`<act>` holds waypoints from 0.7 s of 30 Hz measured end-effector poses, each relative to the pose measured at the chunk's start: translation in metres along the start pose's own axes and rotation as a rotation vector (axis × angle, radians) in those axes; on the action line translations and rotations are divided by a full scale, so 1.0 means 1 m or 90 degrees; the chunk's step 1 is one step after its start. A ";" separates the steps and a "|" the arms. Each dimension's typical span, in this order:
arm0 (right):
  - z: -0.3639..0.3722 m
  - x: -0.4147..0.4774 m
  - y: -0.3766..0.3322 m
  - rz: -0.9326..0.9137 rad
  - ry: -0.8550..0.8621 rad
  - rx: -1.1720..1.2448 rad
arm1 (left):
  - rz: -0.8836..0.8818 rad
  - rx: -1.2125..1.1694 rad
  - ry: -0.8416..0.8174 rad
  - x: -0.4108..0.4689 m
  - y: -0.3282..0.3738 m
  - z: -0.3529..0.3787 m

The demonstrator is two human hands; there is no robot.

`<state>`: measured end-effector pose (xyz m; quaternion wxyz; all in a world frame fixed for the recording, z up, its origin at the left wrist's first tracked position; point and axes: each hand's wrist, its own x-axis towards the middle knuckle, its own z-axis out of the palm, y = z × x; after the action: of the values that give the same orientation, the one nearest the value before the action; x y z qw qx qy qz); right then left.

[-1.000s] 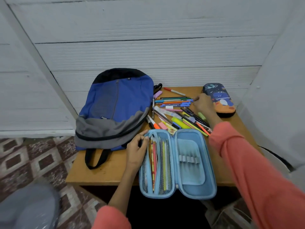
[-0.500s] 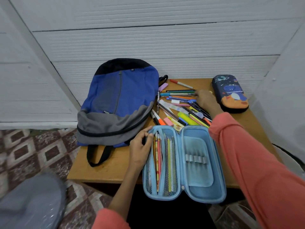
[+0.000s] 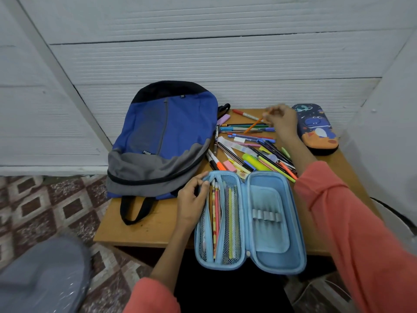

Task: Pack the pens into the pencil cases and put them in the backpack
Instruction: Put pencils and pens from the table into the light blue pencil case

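Gaping blue case (image 3: pixel 274 224), pencils (image 3: pixel 215 213) inside

Bare table (image 3: pixel 144 227) at the front left corner, below the backpack (image 3: pixel 164 141). Clutter of pens (image 3: pixel 252 150) filling the middle, hemmed by the backpack on the left, the dark pencil case (image 3: pixel 318 129) on the right, the open blue pencil case (image 3: pixel 266 220) in front.
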<state>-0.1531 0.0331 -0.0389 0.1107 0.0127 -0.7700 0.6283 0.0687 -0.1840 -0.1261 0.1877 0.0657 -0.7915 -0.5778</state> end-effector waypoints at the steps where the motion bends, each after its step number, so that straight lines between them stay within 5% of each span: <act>1: -0.001 -0.006 -0.013 -0.007 0.004 0.076 | 0.003 0.003 -0.002 0.000 0.000 0.000; 5: 0.008 -0.044 -0.053 0.006 -0.067 0.209 | 0.004 0.003 0.001 0.001 -0.004 0.000; 10: 0.031 -0.115 -0.038 0.107 -0.239 0.095 | 0.002 0.000 -0.001 0.001 -0.002 0.000; 15: 0.049 -0.167 -0.013 0.198 -0.290 0.088 | 0.003 0.004 -0.001 0.002 -0.002 0.000; 21: 0.056 -0.197 -0.016 0.168 -0.357 -0.011 | 0.015 0.003 -0.003 0.002 -0.004 0.000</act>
<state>0.0333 -0.0479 -0.0710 -0.1885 0.0845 -0.7705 0.6030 0.0662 -0.1858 -0.1299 0.1925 0.0555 -0.7943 -0.5736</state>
